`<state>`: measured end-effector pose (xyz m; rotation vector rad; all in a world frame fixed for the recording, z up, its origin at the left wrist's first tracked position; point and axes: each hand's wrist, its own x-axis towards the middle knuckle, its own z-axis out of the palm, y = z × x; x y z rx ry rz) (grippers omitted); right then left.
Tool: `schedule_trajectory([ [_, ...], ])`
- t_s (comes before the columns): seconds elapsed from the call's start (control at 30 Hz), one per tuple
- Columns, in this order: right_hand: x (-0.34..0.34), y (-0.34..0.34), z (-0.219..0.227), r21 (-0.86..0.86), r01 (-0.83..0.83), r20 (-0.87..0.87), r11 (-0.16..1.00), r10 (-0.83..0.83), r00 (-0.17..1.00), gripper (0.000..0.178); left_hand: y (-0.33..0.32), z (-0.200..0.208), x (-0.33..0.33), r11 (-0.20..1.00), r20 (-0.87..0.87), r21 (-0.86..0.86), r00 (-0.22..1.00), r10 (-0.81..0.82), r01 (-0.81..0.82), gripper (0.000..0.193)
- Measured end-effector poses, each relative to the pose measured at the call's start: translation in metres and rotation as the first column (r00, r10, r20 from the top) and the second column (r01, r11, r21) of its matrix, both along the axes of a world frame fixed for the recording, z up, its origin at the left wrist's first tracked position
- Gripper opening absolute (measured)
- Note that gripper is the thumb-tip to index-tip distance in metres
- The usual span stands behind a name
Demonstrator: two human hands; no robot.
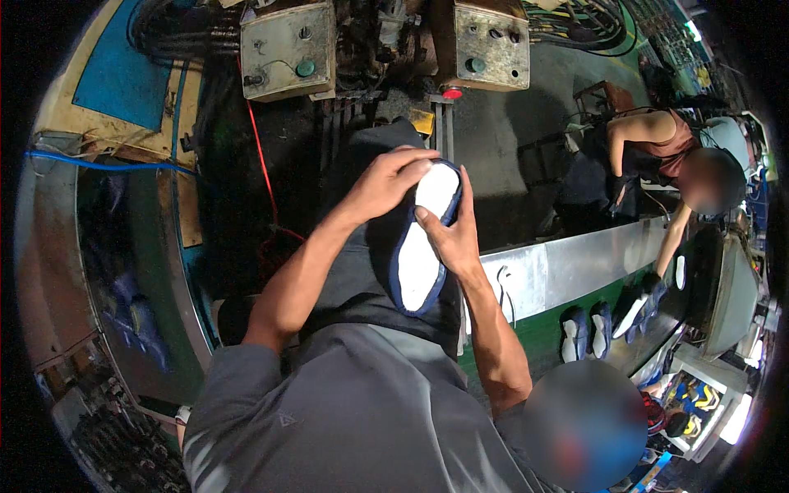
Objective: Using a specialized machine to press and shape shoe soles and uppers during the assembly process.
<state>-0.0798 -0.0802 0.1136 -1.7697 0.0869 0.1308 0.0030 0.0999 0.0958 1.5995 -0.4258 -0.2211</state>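
Observation:
Between my two hands, above my lap, is a dark blue shoe upper [396, 275] with its white underside [417, 267] facing up. My left hand [388, 187] grips one end from the left, its thumb lying along the edge and its other fingers mostly hidden. On the other side my right hand [454, 238] holds the upper's edge. The right thumb presses on the white underside near its middle, and a finger runs up the far edge. No sole is attached to the underside.
Two grey control boxes [288, 49] with buttons are ahead, above metal rails. On my right runs a green conveyor belt [534, 349] carrying several blue shoe uppers [574, 333], with a metal rim. A seated co-worker [657, 135] reaches over it. Another belt [148, 287] is on my left.

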Motion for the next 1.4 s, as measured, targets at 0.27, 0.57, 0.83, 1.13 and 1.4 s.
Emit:
schedule_trajectory([
  [0.27,-0.01,-0.007,-0.022,0.037,0.036,-0.033,0.999,-0.034,0.999,0.103,-0.033,-0.029,-0.045,0.997,-0.237,-0.053,0.971,0.041,-0.056,0.059],
  [0.57,-0.008,-0.018,-0.028,0.497,0.208,-0.274,0.843,-0.075,0.959,0.069,-0.023,-0.033,-0.051,0.807,-0.594,-0.58,0.736,-0.325,-0.112,0.067],
  [0.83,-0.017,-0.008,-0.024,0.104,0.116,-0.155,0.988,-0.1,0.983,0.082,-0.026,-0.039,-0.053,0.995,-0.353,-0.099,0.934,-0.044,0.01,0.073],
  [1.13,-0.083,0.012,0.034,-0.037,-0.008,-0.14,0.999,0.003,0.99,0.119,0.029,0.042,-0.052,0.786,-0.27,-0.607,0.901,-0.34,0.115,0.085],
  [1.4,-0.067,0.011,-0.025,-0.504,0.103,0.558,0.858,0.232,0.797,0.123,0.067,0.103,-0.058,0.962,-0.097,-0.157,0.966,-0.24,0.223,0.102],
])
